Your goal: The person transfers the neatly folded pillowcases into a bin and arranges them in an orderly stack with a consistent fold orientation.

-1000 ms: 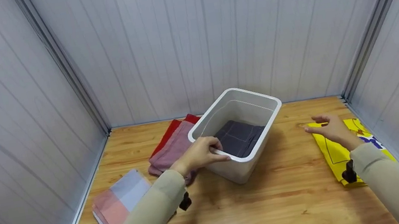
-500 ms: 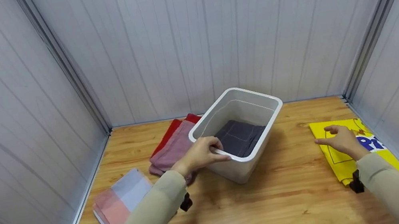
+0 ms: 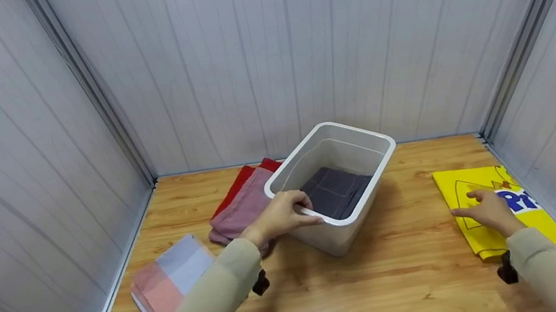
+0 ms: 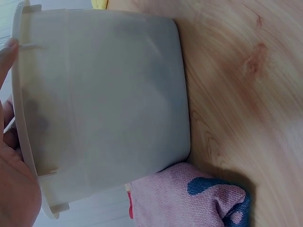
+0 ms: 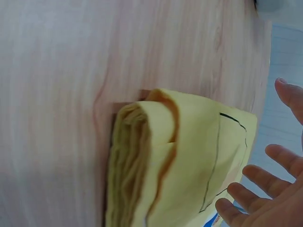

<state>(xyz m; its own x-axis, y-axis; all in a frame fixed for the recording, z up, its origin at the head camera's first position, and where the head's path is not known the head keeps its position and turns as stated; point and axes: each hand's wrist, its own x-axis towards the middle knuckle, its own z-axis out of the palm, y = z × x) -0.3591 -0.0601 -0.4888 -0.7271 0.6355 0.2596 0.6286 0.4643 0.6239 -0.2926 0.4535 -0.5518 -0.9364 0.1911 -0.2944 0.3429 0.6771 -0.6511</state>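
My left hand (image 3: 283, 215) grips the near-left rim of a light grey plastic bin (image 3: 320, 236), fingers over the edge inside and thumb outside. A folded dark grey cloth (image 3: 337, 188) with thin light lines lies in the bin's bottom. In the left wrist view the bin's outer wall (image 4: 109, 94) fills much of the frame. Over a folded yellow cloth (image 3: 463, 181) with blue-and-white lettering hovers my right hand (image 3: 493, 211), holding nothing. Its fingers (image 5: 265, 182) are spread above the cloth in the right wrist view, apart from the thick folded edge.
A folded pink cloth (image 3: 239, 213) lies over a red cloth (image 3: 230, 192), left of the bin. Nearer me on the left is a folded pink, orange and pale-blue cloth (image 3: 183, 265). Panelled walls (image 3: 195, 68) enclose the wooden table (image 3: 358, 295) on three sides.
My right hand has moved nearer me and slightly right over the yellow cloth, showing more of its lettering. My left hand keeps its grip on the bin, which barely shifts in view.
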